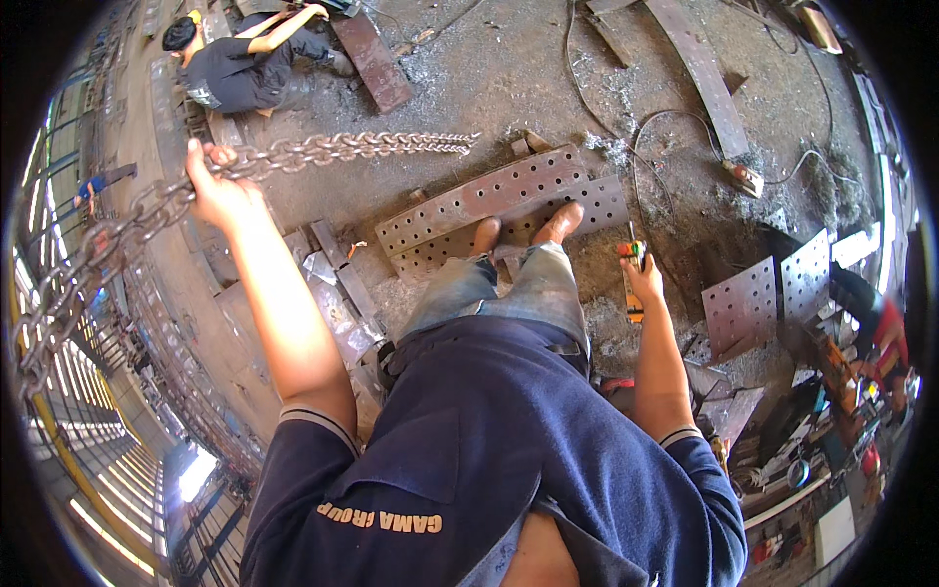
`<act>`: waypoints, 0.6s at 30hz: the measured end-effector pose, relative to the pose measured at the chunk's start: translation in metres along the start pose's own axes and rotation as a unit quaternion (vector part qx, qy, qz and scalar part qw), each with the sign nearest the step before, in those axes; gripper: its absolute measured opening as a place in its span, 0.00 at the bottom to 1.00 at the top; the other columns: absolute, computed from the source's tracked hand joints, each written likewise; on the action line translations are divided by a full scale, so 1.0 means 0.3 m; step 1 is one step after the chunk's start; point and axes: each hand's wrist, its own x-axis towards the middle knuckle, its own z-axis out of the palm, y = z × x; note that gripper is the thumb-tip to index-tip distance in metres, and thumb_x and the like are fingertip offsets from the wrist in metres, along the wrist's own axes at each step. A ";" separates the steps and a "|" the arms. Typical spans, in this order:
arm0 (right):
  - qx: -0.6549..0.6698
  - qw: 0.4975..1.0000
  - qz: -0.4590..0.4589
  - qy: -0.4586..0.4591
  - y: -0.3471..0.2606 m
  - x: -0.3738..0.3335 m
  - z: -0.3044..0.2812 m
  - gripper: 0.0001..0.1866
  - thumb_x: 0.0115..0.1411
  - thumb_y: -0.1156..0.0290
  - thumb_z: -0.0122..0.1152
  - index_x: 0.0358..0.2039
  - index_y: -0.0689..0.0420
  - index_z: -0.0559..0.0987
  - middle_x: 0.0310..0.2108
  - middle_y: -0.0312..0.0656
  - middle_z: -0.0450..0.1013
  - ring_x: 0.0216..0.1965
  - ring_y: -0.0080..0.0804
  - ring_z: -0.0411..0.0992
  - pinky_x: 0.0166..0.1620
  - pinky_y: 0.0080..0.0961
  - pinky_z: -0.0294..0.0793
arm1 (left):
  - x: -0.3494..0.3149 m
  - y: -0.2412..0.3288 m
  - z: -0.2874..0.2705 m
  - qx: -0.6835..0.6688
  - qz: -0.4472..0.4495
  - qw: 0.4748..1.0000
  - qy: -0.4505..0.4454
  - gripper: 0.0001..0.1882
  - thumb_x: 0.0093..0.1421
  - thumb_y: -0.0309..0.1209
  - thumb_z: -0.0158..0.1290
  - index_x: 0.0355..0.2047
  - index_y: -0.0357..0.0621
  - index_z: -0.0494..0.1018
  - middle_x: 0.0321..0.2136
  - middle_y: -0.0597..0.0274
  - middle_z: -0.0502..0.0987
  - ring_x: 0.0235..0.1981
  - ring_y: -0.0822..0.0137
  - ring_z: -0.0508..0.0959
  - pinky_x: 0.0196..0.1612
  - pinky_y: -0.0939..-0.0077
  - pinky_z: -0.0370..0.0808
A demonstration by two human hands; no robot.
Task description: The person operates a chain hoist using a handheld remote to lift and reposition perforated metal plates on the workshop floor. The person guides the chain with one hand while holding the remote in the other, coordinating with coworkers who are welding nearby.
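My left hand (pixel 223 188) is raised and closed round a heavy steel chain (pixel 342 147). Several strands of the chain hang side by side and stretch from the left edge to the upper middle. Down by my right side, my right hand (pixel 643 282) grips a yellow hoist pendant control (pixel 634 311) with red, green and orange buttons at its top. Under my bare feet (pixel 559 223) lie long steel plates (pixel 489 191) with rows of round holes. The chain's far end lies beyond my left hand, and I cannot make out a hook there.
A co-worker (pixel 245 73) crouches at the upper left beside a reddish steel plate (pixel 372 61). Perforated plates (pixel 740 305) stand at the right. A long flat bar (pixel 699 73) and cables (pixel 675 112) lie on the dusty floor. Another person (pixel 888 338), blurred, is at the right edge.
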 end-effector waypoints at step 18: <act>-0.074 0.992 0.097 -0.025 -0.249 -0.562 0.587 0.45 0.51 0.38 0.68 0.56 0.62 0.70 0.49 0.63 0.76 0.53 0.59 0.74 0.55 0.45 0.74 | 0.360 -0.111 -0.097 -0.110 -0.007 0.968 -0.224 0.10 0.58 0.21 0.64 0.31 0.30 0.73 0.24 0.52 0.78 0.19 0.69 0.76 0.22 0.76 0.76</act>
